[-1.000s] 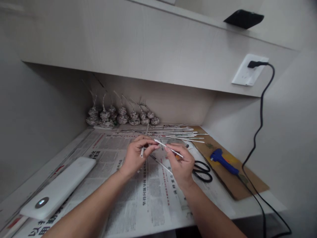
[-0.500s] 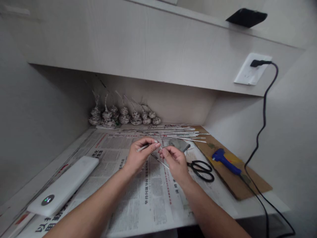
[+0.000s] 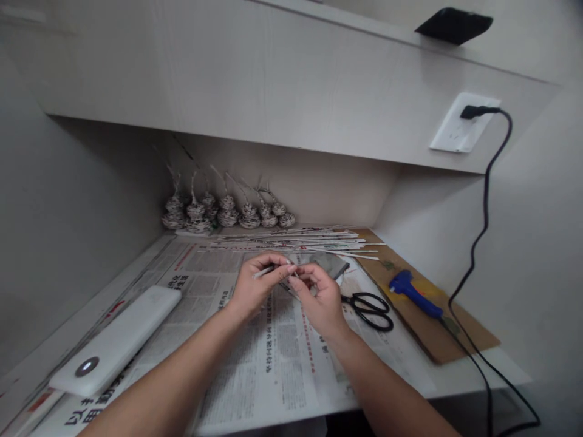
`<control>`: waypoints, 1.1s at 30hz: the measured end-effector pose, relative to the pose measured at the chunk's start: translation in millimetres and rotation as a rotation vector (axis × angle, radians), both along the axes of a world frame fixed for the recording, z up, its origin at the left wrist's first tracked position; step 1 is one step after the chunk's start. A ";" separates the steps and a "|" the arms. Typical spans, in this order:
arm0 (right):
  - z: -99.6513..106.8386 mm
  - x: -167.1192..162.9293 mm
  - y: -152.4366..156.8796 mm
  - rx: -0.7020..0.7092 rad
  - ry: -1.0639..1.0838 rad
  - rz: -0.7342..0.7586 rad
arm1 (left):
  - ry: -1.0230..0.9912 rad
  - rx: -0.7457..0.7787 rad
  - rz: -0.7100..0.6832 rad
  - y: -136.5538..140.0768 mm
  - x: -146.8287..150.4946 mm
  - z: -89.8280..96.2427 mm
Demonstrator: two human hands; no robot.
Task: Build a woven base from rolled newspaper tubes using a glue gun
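Note:
Above the newspaper-covered desk, my left hand pinches thin rolled paper sticks, one pale end poking out past its palm side. My right hand meets it fingertip to fingertip, its thumb and forefinger closed on the same paper work. A further length of paper stick slants down beneath the fingers, partly covered by my right hand. How the sticks join between the fingertips is too small and hidden to make out. Behind the hands lies a pile of rolled paper sticks.
Several woven paper gourds stand along the back wall. Black-handled scissors and a grey cloth-like piece lie right of my hands. A blue glue gun rests on cardboard, its cable trailing right. A white device sits left.
My right hand has shifted slightly left and its fingers have curled in nearer to my left fingertips. The lower stick is now more covered. My left hand stays nearly in place.

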State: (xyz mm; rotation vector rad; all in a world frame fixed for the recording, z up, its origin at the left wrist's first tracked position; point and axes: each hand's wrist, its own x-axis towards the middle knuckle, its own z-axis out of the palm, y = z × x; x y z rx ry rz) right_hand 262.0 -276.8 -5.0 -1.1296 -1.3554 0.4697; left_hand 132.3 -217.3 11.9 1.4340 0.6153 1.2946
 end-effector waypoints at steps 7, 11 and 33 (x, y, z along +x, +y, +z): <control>-0.9 0.7 0.3 -0.055 0.064 0.112 | -0.044 -0.073 -0.069 -1.6 1.2 0.6; -1.7 0.0 2.1 -0.112 0.165 0.203 | -0.044 -0.106 -0.050 -1.4 1.2 1.5; -3.6 8.2 6.8 -0.205 0.272 0.285 | 0.042 0.005 -0.099 8.4 -4.7 -2.4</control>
